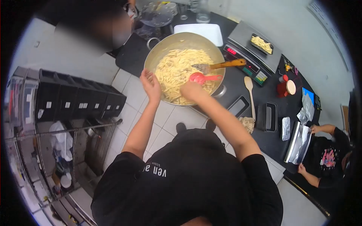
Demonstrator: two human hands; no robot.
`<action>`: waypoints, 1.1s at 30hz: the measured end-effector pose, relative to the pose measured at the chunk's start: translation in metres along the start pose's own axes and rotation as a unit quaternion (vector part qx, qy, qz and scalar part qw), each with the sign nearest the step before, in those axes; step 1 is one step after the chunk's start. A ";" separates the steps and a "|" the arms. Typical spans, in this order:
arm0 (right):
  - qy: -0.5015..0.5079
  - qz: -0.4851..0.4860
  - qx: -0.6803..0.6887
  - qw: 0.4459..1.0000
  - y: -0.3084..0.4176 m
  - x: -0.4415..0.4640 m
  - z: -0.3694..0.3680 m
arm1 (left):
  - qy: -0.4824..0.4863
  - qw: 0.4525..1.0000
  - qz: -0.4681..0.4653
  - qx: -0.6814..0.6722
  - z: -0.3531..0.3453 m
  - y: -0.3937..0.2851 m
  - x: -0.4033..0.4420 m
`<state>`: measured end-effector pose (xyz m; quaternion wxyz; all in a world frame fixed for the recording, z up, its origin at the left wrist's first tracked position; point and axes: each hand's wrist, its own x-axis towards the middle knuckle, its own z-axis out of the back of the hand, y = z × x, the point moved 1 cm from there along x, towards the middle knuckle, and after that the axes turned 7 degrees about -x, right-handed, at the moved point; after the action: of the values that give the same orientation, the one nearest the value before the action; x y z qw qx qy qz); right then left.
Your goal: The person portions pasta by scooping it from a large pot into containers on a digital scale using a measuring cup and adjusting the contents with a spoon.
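Observation:
A large metal pot (151,60) stands on the dark counter with a heap of creamy pasta (173,69) in it. My left hand (151,86) is closed on the pot's left rim. Down in the near side of the pasta is my right hand (191,91), its fingers hidden by the hand itself and the food. Just beyond it, a red plastic scoop (198,78) rests on the pasta, its handle pointing right. A spatula with a wooden handle (230,63) leans across the pot's right rim, its blade in the pasta.
Right of the pot, a digital scale (245,41) bears a black tray of pasta (261,44). A wooden spoon (249,90), stacked black trays (268,116) and a foil-covered tray (286,128) lie nearer. At right a co-worker holds foil (299,145); another person stands upper left.

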<state>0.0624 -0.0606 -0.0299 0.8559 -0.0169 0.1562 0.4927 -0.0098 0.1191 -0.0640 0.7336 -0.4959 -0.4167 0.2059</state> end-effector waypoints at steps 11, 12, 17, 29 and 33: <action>-0.084 0.232 -0.063 0.967 0.041 0.041 -0.027 | -0.016 1.000 -0.018 -0.011 0.002 -0.016 -0.004; -0.081 0.226 -0.067 0.968 0.044 0.042 -0.031 | -0.012 1.000 -0.019 -0.014 0.001 -0.017 -0.004; -0.110 0.172 -0.018 0.979 0.041 0.021 -0.003 | 0.008 0.999 -0.035 -0.011 0.003 -0.023 -0.004; -0.148 -0.065 0.030 0.986 -0.033 -0.078 0.017 | 0.093 0.987 -0.115 0.060 -0.042 -0.067 0.040; -0.190 -0.122 0.093 0.970 -0.064 -0.093 0.011 | 0.189 0.914 -0.349 0.080 -0.147 -0.160 0.091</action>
<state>0.0765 -0.1692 -0.0010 0.9215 0.1377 0.0327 0.3617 0.1440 0.0346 0.0929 0.8613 -0.2881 -0.3984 -0.1278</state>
